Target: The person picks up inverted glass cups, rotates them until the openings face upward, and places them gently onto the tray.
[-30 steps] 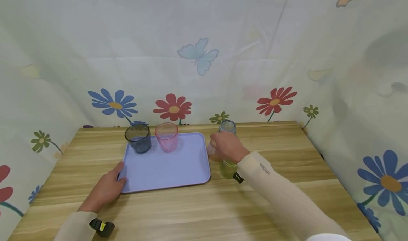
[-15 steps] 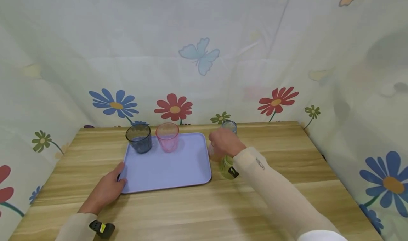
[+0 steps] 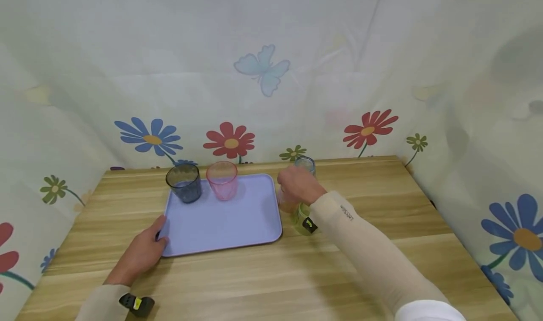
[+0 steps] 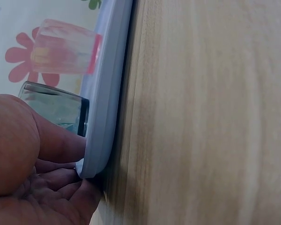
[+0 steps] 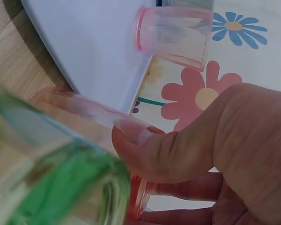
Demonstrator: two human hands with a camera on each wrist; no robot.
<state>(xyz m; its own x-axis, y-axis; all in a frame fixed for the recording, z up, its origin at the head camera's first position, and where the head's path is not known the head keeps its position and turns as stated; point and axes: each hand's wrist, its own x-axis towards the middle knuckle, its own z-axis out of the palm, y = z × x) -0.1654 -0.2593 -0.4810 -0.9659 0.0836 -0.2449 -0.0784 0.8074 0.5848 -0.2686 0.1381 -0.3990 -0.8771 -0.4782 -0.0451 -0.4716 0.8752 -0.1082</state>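
My left hand [image 3: 144, 248] grips the left edge of a lavender tray [image 3: 220, 226], its thumb [image 4: 65, 143] on the rim and fingers curled beneath. On the tray's far left part stand a dark grey glass [image 3: 185, 189] and a pink glass [image 3: 222, 182]. Just right of the tray, my right hand [image 3: 299, 184] holds a pale pink glass [image 5: 79, 112] around its upper end, between thumb and fingers. Most of that glass is hidden by the hand in the head view. A green glass [image 3: 300, 222] stands nearer, partly behind the sleeve, and a blue glass [image 3: 307, 164] farther back.
The wooden table [image 3: 237, 283] ends at a cloth backdrop [image 3: 271, 113] with printed flowers and a butterfly, which also encloses both sides. All the loose glasses on the right stand close together beside the tray.
My right hand and forearm have shifted slightly left, uncovering more of the green glass. My left hand keeps its hold on the tray, and the two glasses on it have not moved.
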